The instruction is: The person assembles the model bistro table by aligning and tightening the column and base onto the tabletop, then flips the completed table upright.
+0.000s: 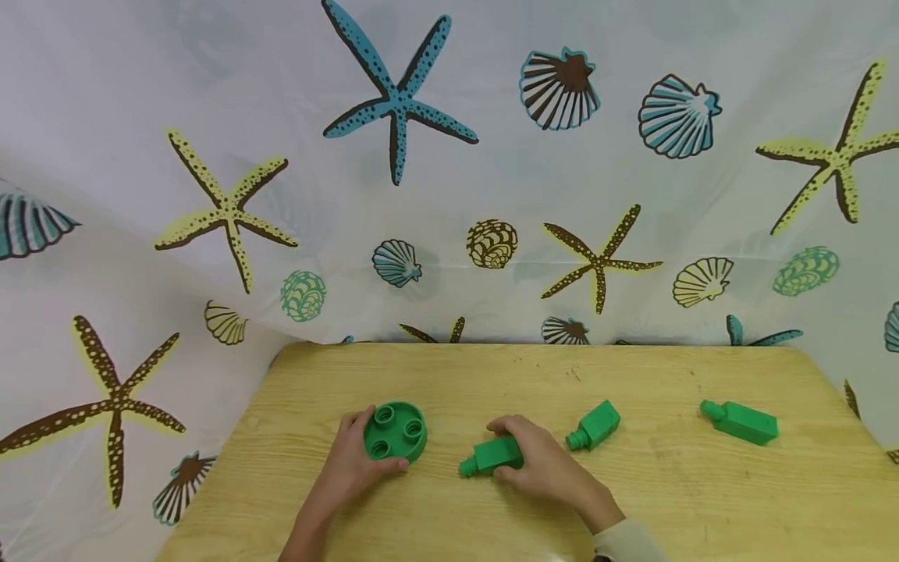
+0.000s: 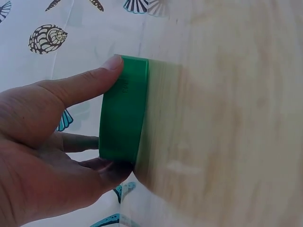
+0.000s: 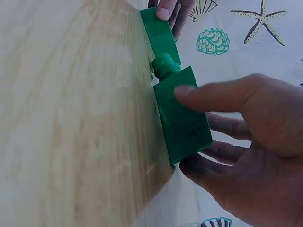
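Note:
A green round base with three threaded sockets facing up lies at the left of the table. My left hand grips it by the rim, thumb at the near side and fingers around the far side. In the left wrist view the thumb presses the base's side wall. To its right, my right hand holds a green rectangular block between thumb and fingers. The block lies on its side, its threaded peg pointing left toward the base. Fingers cover its right end in the head view.
Two more green blocks with threaded pegs lie on the wooden table: one block just beyond my right hand, another block farther right. A white curtain printed with starfish and shells hangs along the back and left.

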Demonstrator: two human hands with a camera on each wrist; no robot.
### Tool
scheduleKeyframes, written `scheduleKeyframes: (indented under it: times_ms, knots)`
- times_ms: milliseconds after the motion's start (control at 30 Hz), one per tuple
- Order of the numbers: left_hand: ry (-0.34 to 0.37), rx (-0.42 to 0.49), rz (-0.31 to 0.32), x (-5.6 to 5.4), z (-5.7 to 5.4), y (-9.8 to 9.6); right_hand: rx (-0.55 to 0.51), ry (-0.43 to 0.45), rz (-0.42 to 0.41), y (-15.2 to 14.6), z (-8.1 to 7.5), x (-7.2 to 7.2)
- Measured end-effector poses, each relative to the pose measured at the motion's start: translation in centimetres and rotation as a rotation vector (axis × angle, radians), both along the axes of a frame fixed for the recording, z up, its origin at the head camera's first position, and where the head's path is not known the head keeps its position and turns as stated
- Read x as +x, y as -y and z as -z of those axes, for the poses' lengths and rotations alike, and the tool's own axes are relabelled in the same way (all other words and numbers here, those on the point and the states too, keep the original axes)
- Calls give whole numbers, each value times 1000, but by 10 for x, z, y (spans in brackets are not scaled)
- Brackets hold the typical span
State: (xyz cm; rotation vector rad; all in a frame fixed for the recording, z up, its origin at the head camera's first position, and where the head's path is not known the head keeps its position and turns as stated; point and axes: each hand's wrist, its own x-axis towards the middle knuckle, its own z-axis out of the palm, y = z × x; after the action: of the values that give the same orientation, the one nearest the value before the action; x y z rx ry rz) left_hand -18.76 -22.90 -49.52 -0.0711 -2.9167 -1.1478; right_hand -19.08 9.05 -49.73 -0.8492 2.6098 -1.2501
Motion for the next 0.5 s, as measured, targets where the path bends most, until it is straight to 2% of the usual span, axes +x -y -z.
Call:
scheduleKeyframes:
  times_ms: [233,500]
  knots:
    - [-7,37,19,-1,5,0,-17,5,35,-3,4,-1]
    - [13,96,56,1,4,-14,-104,28,86,-17,-9,3]
